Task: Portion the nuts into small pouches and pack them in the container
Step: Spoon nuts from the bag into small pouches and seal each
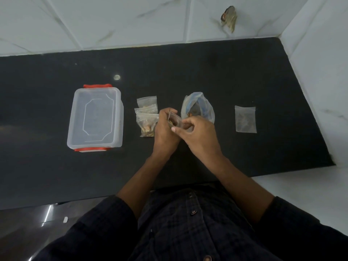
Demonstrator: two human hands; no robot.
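While both hands met at the centre of the frame over the black worktop (244, 72), a small clear pouch (174, 121) was held between them. Left hand (165, 132): fingers curled round the pouch's left edge, gripping it. Right hand (199, 134): fingers curled at the pouch mouth; whether they pinched nuts or the plastic could not be told. Bulk bag of nuts (197, 108): open, just above the right hand. Filled pouches (147, 117): stacked left of the hands. Spare pouch (245, 119): flat, well right. Container (96, 117): centre left, lid on, red clips. Judgement: the step was filling; the mouth should be kept spread and upright, nuts dropped in few at a time, then the seal pressed along its whole length.
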